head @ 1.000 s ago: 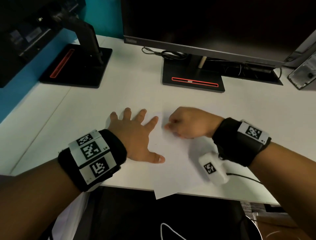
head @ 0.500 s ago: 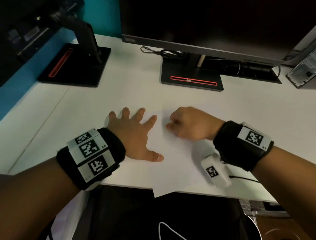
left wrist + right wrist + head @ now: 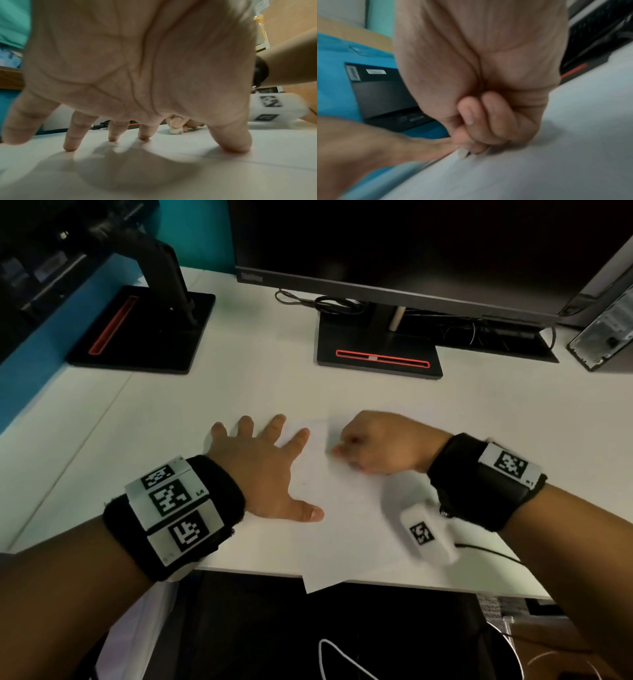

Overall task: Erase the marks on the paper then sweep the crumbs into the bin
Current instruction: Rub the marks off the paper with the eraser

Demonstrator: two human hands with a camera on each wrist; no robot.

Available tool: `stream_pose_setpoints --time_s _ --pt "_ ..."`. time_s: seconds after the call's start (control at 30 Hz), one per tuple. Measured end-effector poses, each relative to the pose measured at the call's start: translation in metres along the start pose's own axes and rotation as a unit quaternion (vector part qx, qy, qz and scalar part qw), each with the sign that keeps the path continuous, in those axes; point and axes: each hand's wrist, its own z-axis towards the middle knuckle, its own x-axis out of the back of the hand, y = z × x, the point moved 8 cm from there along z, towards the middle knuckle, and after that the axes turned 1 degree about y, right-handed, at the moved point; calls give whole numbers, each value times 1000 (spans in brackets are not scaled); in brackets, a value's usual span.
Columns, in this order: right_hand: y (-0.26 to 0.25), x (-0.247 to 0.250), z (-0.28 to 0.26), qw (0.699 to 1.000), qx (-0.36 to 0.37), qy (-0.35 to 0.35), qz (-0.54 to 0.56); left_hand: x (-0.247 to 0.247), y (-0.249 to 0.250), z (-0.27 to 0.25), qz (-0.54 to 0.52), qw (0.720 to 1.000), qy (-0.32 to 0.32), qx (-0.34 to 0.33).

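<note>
A white sheet of paper (image 3: 346, 529) lies on the white desk (image 3: 239, 392), its near corner hanging over the front edge. My left hand (image 3: 263, 470) lies flat with spread fingers on the sheet's left side, pressing it down. My right hand (image 3: 373, 443) is curled and pinches a small white eraser (image 3: 175, 131) against the paper's upper part. In the right wrist view the eraser (image 3: 462, 153) pokes out below the curled fingers, touching the sheet. Faint pencil marks (image 3: 305, 470) show between the two hands.
A monitor on a black stand (image 3: 376, 354) stands behind the paper, with cables beside it. A second monitor base (image 3: 144, 330) sits at the back left. A computer case (image 3: 603, 337) is at the far right. Below the desk edge it is dark, with a white cable (image 3: 339, 659).
The right hand has shifted slightly back and forth over the same spot on the paper, blurred with motion. The left hand stays pressed flat in place.
</note>
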Motion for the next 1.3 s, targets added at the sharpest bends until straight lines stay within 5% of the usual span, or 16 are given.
stream_pose_setpoints --time_s 0.1,0.27,0.43,0.57,0.77,0.9,1.07,1.23,1.3 --pt "-1 8 -1 999 5 39 -37 0 0 0 -3 1000 -6 2" --pt "-20 -17 -13 997 52 -36 -40 0 0 0 -1 1000 1 1" --pt "2 11 -8 996 5 54 -65 0 0 0 -2 1000 -4 1" --pt "-24 -21 -27 995 65 -46 -52 -1 0 0 -5 1000 -3 2" --pt "7 7 -15 998 -4 51 -48 1 0 -1 -6 1000 -8 3" --pt "-15 -21 -29 997 44 -46 -34 0 0 0 -4 1000 -8 5" --pt "13 9 -19 997 -8 58 -41 1 1 0 -6 1000 -9 4" --pt "-9 -22 -34 998 47 -36 -38 0 1 2 -9 1000 -11 8" --pt "4 -11 -28 999 28 -11 -46 0 0 1 -6 1000 -12 7"
